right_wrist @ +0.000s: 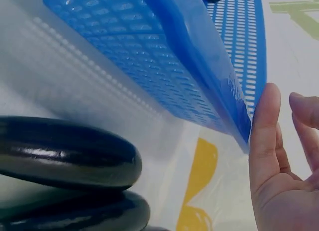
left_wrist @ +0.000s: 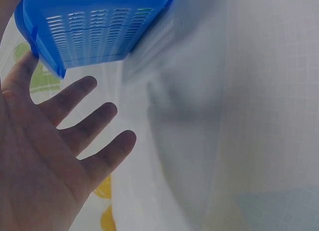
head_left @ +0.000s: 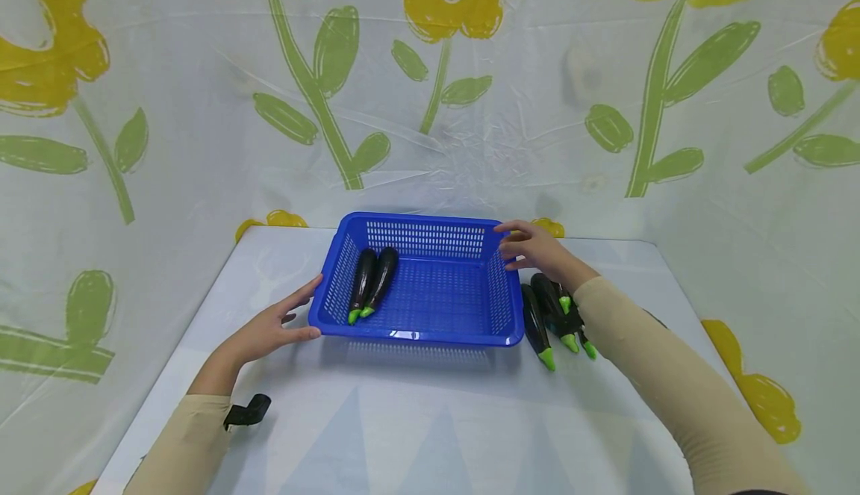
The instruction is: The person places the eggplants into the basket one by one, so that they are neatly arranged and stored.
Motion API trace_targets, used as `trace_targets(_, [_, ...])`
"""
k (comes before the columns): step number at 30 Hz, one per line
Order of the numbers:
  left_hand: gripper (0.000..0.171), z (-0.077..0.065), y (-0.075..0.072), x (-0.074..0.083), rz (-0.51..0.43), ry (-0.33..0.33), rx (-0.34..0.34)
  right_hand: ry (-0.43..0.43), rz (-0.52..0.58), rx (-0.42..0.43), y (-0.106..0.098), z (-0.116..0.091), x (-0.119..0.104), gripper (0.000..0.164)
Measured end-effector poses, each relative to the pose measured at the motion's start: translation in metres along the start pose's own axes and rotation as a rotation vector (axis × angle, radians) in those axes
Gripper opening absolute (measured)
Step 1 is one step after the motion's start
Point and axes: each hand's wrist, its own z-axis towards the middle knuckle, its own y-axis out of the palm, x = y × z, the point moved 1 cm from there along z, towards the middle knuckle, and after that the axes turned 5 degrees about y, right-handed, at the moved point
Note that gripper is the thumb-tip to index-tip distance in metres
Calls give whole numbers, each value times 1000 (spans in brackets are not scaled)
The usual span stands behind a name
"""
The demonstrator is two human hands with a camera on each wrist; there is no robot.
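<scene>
A blue perforated plastic basket (head_left: 430, 337) sits at the middle of the table, two dark eggplants (head_left: 383, 278) lying side by side in its left part. My left hand (head_left: 272, 328) is at the basket's left side, fingers spread, with thumb and index fingertips at the rim. In the left wrist view, the other fingers (left_wrist: 89, 126) extend free below the basket wall. At the back right corner is my right hand (head_left: 534, 247), its fingers loosely bent and holding nothing. The right wrist view has one fingertip (right_wrist: 269, 94) right against the basket's corner.
Several more eggplants (head_left: 536, 327) with bright green stem ends lie on the table just right of the basket, partly under my right forearm. A white table (head_left: 403, 420) carries everything. Behind it hangs a flower-printed sheet (head_left: 524, 137).
</scene>
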Motion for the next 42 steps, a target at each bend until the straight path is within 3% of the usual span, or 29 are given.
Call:
trace_targets(15, [98,1,1,1,-3,-14,3,-33,-44,24,-19,-11,13,47])
trace_targets(42, [98,1,1,1,-5,-11,5,54,-97,85,-67,-42,67,57])
